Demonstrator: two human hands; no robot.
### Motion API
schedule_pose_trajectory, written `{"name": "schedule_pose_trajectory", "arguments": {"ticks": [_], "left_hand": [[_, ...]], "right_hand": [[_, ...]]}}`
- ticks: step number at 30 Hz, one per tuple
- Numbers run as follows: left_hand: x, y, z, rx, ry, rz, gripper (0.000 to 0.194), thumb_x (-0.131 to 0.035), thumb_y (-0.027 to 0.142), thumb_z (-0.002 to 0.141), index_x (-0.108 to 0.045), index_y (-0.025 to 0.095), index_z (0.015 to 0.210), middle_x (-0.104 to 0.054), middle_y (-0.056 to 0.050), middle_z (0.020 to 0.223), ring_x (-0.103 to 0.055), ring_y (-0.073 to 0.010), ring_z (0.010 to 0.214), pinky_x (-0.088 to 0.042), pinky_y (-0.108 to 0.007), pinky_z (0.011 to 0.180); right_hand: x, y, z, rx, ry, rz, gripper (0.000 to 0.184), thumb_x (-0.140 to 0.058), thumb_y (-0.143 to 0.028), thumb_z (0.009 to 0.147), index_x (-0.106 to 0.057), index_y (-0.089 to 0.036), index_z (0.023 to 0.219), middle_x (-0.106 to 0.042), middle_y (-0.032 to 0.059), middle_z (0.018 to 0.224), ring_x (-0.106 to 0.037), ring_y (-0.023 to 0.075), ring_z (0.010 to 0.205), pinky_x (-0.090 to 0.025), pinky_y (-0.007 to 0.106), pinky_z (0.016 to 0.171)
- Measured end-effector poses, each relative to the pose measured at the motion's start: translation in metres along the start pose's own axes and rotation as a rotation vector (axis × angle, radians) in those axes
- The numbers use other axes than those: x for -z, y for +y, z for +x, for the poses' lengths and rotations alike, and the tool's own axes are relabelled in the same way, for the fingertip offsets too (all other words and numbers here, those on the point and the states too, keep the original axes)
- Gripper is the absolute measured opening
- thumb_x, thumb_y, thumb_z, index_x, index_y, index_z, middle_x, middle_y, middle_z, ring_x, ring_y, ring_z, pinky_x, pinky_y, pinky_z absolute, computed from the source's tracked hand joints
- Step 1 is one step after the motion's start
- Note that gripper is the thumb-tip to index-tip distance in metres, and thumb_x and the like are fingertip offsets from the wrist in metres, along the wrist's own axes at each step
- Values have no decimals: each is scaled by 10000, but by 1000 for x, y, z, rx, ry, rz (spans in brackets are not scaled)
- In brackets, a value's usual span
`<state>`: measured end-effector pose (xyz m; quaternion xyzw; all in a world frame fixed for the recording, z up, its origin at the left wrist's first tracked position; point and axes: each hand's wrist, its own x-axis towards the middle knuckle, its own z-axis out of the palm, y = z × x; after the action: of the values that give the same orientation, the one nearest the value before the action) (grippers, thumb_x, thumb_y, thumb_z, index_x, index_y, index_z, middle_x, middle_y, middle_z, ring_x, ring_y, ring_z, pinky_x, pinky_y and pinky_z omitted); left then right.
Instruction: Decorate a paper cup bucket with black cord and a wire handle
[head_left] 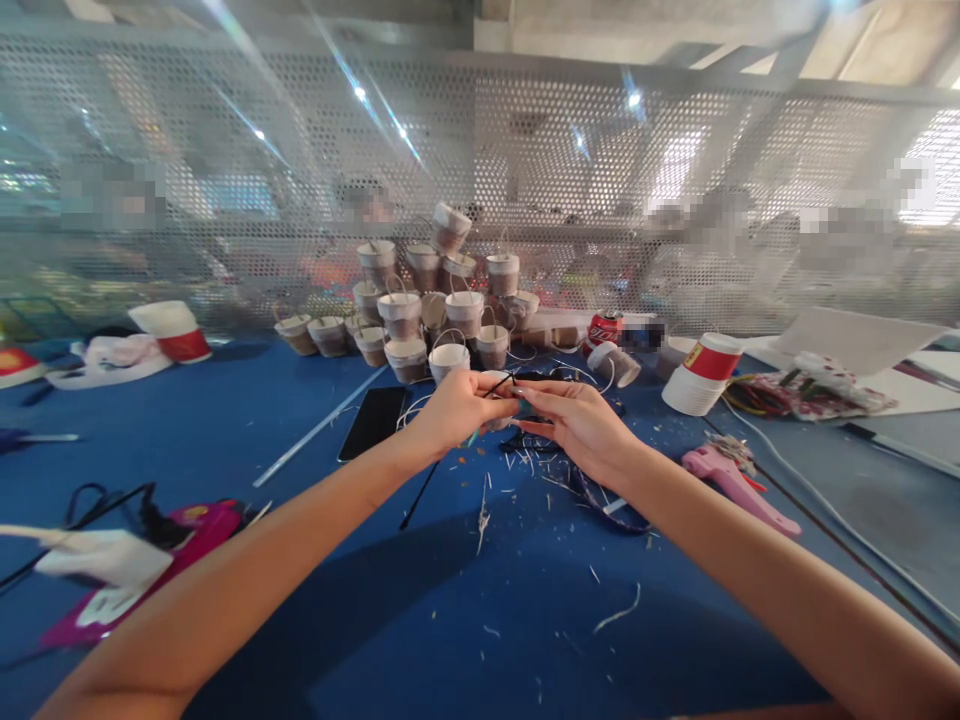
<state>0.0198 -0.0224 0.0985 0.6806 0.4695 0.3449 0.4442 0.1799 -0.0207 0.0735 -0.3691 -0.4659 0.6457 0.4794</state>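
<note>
My left hand (461,408) and my right hand (576,420) meet over the middle of a blue table (225,440). Both are closed in a pinch around a thin black strip (501,385), its far end pointing up to the right. A small white cup (495,380) lies just behind the fingers, partly hidden. A long black stick (420,493) runs down from under the left hand. Behind the hands stands a pile of several small brown paper buckets (427,300) with wire handles.
A black phone (373,422) lies left of my hands, beside a thin white rod (319,428). Pink glue guns lie at the right (739,485) and near left (150,560). Stacked paper cups (701,372), a red can (604,326), white scraps and a perforated metal screen (525,170) behind.
</note>
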Motion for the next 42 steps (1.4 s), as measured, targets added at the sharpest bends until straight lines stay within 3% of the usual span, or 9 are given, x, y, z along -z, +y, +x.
{"name": "schedule_pose_trajectory", "arguments": {"ticks": [5,8,11,21,24,27,31,36,42], "left_hand": [[8,-2,5,33,47,2,165,-637,295,672,-584,142,641,-444,40,487,-347,-58,427,-263,-218,427],[10,-4,7,45,42,-122,243,-499,317,755,-567,150,592,-291,65,424,-263,-57,391,-252,-215,414],[9,-4,8,44,39,-210,318,-394,318,797,-568,149,590,-259,60,435,-246,-61,389,-268,-208,415],[3,-9,10,-10,125,-51,276,-415,272,826,-486,154,587,-298,61,448,-271,-62,411,-272,-200,435],[2,-8,10,-6,133,-53,278,-406,264,832,-479,157,586,-283,65,440,-261,-61,396,-262,-200,422],[1,-7,10,6,144,-54,283,-404,253,835,-473,158,579,-283,65,441,-273,-61,391,-273,-199,422],[1,-6,9,14,163,-59,282,-399,232,832,-466,159,568,-308,59,446,-305,-63,396,-284,-198,428],[0,-7,9,24,225,-20,261,-415,213,811,-456,161,559,-301,63,450,-301,-59,397,-251,-199,421],[1,-12,12,-1,256,25,233,-426,195,783,-475,165,557,-314,60,439,-305,-63,394,-229,-211,418]], "right_hand": [[1,0,4,43,60,-38,182,-711,-273,656,-710,-169,804,-714,65,880,-650,145,802,-499,308,777],[2,-1,4,102,81,-86,145,-715,-230,628,-693,-169,758,-719,48,779,-666,159,781,-494,340,828],[1,-2,4,156,100,-125,128,-713,-195,611,-673,-175,732,-711,29,710,-672,164,723,-504,367,821],[0,-7,8,114,91,-220,77,-712,-187,611,-669,-167,672,-662,-1,633,-598,106,593,-506,291,670],[0,-10,7,82,60,-283,31,-660,-182,677,-672,-159,661,-658,8,661,-559,85,576,-470,260,632],[0,-11,6,100,16,-397,139,-585,-185,751,-656,-160,633,-629,1,634,-512,78,547,-426,249,590],[4,-11,7,246,-43,-671,218,-526,-238,815,-608,-162,627,-562,-3,585,-471,99,544,-385,269,578],[9,-12,6,638,-9,-1101,254,-490,-198,849,-452,-182,599,-528,23,679,-478,136,669,-375,299,673],[14,-19,4,729,-78,-1257,216,-436,-184,891,-377,-199,685,-480,9,679,-450,131,633,-348,284,627]]}}
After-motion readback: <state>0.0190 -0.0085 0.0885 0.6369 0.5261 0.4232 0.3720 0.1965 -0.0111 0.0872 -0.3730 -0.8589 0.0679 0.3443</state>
